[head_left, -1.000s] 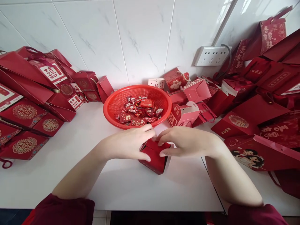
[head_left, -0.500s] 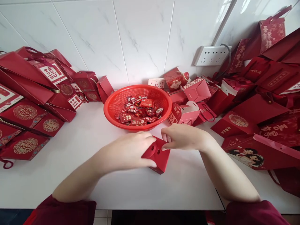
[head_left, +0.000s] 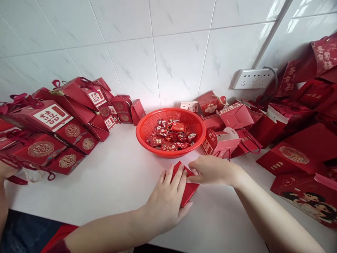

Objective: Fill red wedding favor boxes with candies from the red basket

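Observation:
A small red gift box [head_left: 190, 192] stands on the white table in front of the basket. My left hand [head_left: 168, 191] lies across its top, fingers stretched over the lid and thumb down at the near edge, holding it. The fingers cover most of the lid. At the box's right side is my right hand [head_left: 207, 172], its fingers curled and pinched at the upper edge; the exact bit between the fingertips is hidden. Just behind the box, a red plastic basket [head_left: 140, 131] holds many wrapped sweets [head_left: 171, 135].
Stacked red gift boxes [head_left: 50, 140] fill the left side. More boxes and bags [head_left: 297, 151] crowd the right, with an opened box [head_left: 223, 144] beside the basket. A power strip [head_left: 254, 78] is on the tiled wall. Another person's arm [head_left: 4, 175] shows at the far left.
The view has swung left and up. My left hand has moved from the box's left side onto its lid, covering the two round holes. My right hand stays at the right edge.

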